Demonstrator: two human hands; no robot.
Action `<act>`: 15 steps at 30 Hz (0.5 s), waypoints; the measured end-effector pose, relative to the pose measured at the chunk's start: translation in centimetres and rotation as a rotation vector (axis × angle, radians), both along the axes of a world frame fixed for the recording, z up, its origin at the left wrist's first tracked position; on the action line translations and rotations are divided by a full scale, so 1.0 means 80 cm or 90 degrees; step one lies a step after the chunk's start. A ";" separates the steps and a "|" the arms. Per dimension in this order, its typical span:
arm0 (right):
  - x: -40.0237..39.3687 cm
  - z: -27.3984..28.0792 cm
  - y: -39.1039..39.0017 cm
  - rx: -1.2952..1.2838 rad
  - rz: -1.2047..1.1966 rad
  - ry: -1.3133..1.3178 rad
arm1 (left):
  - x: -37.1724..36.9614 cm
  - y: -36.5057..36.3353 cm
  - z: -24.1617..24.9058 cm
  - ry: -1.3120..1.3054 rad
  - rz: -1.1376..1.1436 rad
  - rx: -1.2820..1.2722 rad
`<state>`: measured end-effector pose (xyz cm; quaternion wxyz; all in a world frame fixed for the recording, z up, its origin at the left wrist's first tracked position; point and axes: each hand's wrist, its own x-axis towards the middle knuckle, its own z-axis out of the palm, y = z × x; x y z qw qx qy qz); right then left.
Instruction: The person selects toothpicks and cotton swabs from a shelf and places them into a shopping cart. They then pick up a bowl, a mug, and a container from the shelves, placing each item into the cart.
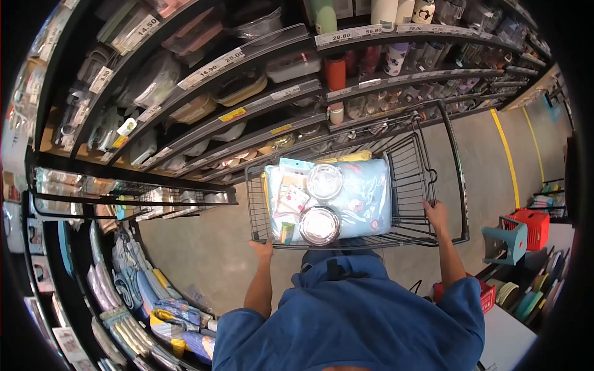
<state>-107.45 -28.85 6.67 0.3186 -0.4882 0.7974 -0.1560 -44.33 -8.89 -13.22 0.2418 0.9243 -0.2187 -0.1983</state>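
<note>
A black wire shopping cart point(408, 238) stands sideways in front of my body. My left hand point(261, 248) is closed on its near left corner. Farther right, my right hand point(437, 215) is wrapped round a bar of the frame. Inside lies a light blue package point(366, 198) in clear plastic. On top of it rest two round, shiny containers, one point(325, 182) above the other point(319, 225) in view. Beside them are a packet with red prints point(292, 199) and a small green and yellow item point(287, 232). Something yellow point(352, 156) shows along the far side.
Shelves point(260, 93) of food containers, bottles and glasses run along the far side. Folded textiles point(145, 278) fill a rack at lower left. To the right stand a teal stool point(506, 241) and a red plastic item point(533, 227). Yellow lines point(507, 154) mark the floor.
</note>
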 end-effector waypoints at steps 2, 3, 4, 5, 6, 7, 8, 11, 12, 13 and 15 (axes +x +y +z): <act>0.008 -0.014 0.002 -0.022 0.029 0.044 | 0.007 -0.003 0.016 0.006 0.002 0.029; 0.008 -0.024 0.004 -0.017 0.026 0.046 | 0.011 -0.004 0.029 0.010 0.009 0.059; 0.011 -0.030 0.005 -0.014 0.011 0.016 | 0.010 -0.010 0.052 0.012 0.006 0.065; 0.018 -0.031 0.007 -0.013 -0.007 -0.013 | 0.004 -0.020 0.078 0.049 0.031 0.083; 0.024 -0.029 0.008 -0.006 -0.013 -0.009 | 0.000 -0.024 0.095 0.086 0.055 0.101; 0.030 -0.024 0.008 -0.003 -0.009 -0.010 | 0.003 -0.017 0.089 0.089 0.048 0.108; 0.039 -0.020 0.016 -0.008 -0.008 -0.015 | 0.012 -0.006 0.075 0.043 0.028 0.051; 0.070 -0.004 0.021 -0.014 -0.004 0.059 | 0.039 -0.010 0.076 0.076 0.012 0.005; 0.079 0.001 0.024 -0.015 -0.004 0.067 | 0.041 -0.009 0.087 0.147 0.030 0.015; 0.085 0.001 0.024 0.001 -0.002 0.080 | 0.045 -0.010 0.093 0.157 0.035 0.014; 0.094 -0.002 0.023 0.009 0.014 0.101 | 0.051 -0.008 0.101 0.197 0.040 -0.042</act>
